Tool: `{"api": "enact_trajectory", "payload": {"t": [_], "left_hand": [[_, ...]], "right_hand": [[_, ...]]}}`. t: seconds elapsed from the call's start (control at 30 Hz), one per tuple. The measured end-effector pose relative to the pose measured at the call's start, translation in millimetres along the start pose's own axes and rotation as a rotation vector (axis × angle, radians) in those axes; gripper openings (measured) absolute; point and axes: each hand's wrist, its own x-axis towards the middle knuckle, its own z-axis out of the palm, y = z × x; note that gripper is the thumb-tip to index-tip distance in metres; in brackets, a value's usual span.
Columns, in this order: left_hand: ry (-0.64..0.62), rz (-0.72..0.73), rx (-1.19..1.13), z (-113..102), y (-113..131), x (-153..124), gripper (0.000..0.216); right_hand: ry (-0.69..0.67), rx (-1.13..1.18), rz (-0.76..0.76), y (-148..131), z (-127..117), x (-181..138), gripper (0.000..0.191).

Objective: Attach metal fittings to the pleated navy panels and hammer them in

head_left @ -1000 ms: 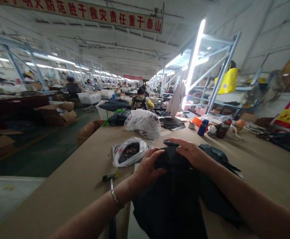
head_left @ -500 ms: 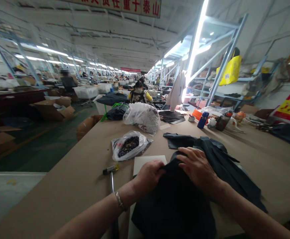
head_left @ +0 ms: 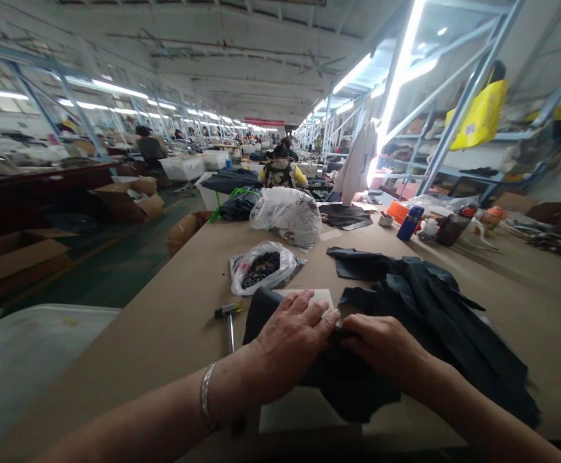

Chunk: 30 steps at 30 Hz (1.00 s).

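Note:
A piece of black fabric (head_left: 352,386) lies over a white board (head_left: 299,408) at the near edge of the brown table (head_left: 164,321). My left hand (head_left: 292,341) lies flat on the fabric's left part, fingers stretched out towards the right. My right hand (head_left: 386,347) rests on the fabric just to the right, fingers curled at a fold where the two hands meet. A heap of more black fabric pieces (head_left: 434,302) spreads to the right of my hands.
A yellow-handled tool (head_left: 229,315) lies left of my left hand. Beyond it sit a clear bag of dark small parts (head_left: 263,267) and a larger white plastic bag (head_left: 287,215). A blue bottle (head_left: 409,223) and cups stand at the back right. A person sits further along the table.
Both hands have drawn the black fabric back towards me and to the left. My left hand went from gripping its edge to lying flat on it. The camera tilted down.

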Motion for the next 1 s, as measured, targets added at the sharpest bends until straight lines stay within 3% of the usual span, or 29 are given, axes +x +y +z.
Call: {"api": "enact_trajectory", "payload": {"t": [0.13, 0.23, 0.3, 0.37, 0.43, 0.47, 0.53, 0.67, 0.73, 0.83, 0.87, 0.93, 1.0], "left_hand": [[-0.264, -0.109, -0.207, -28, 7, -14, 0.008], [-0.391, -0.273, -0.399, -42, -6, -14, 0.016], [-0.442, -0.339, -0.474, -34, -24, -13, 0.021], [-0.517, -0.381, -0.453, -9, -42, -14, 0.023], [-0.596, -0.433, -0.274, 28, -53, -17, 0.023], [-0.595, -0.433, -0.168, 47, -54, -19, 0.024], [-0.478, -0.383, 0.017, 84, -49, -26, 0.037], [-0.581, -0.359, -0.068, 129, -29, -43, 0.062], [-0.643, -0.395, -0.064, 139, -24, -51, 0.07], [-0.644, -0.407, -0.042, 145, -26, -55, 0.068], [-0.64, -0.406, -0.038, 146, -28, -55, 0.068], [-0.634, -0.407, -0.023, 146, -32, -53, 0.069], [-0.636, -0.409, -0.009, 145, -35, -48, 0.069]], "right_hand": [[-0.114, 0.163, -0.088, -19, -23, -2, 0.015], [-0.172, 0.214, -0.04, -14, -22, 14, 0.02], [-0.131, 0.094, 0.001, -3, -2, 31, 0.03], [-0.097, -0.095, 0.041, 11, 31, 49, 0.041], [-0.172, -0.202, 0.029, 24, 69, 64, 0.045], [-0.204, -0.215, 0.023, 30, 87, 70, 0.044], [-0.208, -0.227, 0.05, 39, 117, 78, 0.042], [-0.104, -0.272, 0.018, 47, 140, 84, 0.036], [-0.005, -0.291, -0.052, 52, 130, 78, 0.037], [0.217, -0.268, -0.047, 79, 90, 52, 0.05], [0.313, -0.262, 0.025, 94, 72, 38, 0.053], [0.504, -0.279, 0.312, 131, 37, 3, 0.053], [0.54, -0.339, 0.616, 173, 12, -33, 0.06]]}}
